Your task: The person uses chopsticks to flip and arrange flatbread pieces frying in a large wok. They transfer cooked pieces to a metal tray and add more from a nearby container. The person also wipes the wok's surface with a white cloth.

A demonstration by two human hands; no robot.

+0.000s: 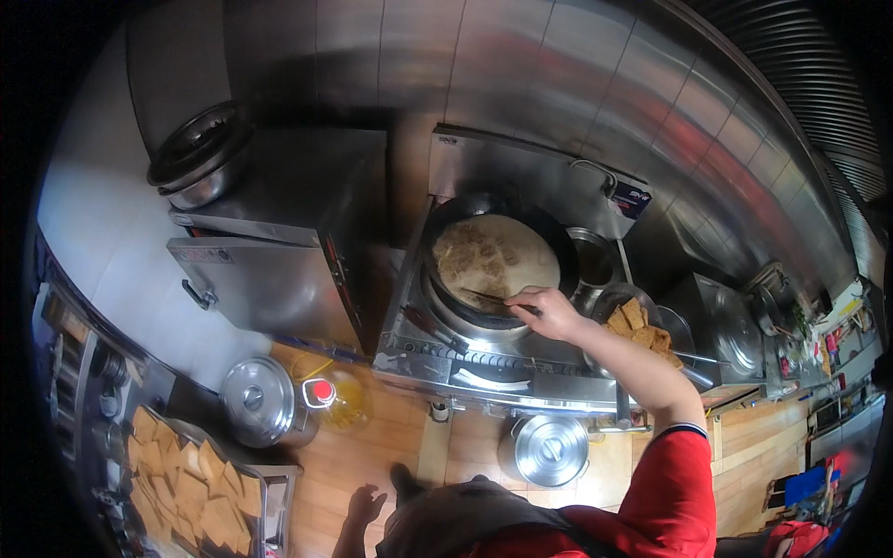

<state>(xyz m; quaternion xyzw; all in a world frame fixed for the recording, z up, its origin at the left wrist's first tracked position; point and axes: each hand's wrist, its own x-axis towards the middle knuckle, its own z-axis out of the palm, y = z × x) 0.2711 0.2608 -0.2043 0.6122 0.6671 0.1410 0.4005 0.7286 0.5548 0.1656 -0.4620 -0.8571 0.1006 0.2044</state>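
Right grip (547, 313) closed on thin utensil (484, 297), over wok's near rim (458, 308); left grip (366, 504) half-open, empty, above floor (333, 456).

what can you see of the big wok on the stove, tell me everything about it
The wok is large, round and dark, apparently metal, with a broad sloping wall. It sits open side up on the stove, below the steel back panel. Pale, frothy-looking liquid fills much of it, with brownish clumps toward its left. The right hand is at its near rim, holding a thin dark utensil into it; whether that touches the wall is unclear.
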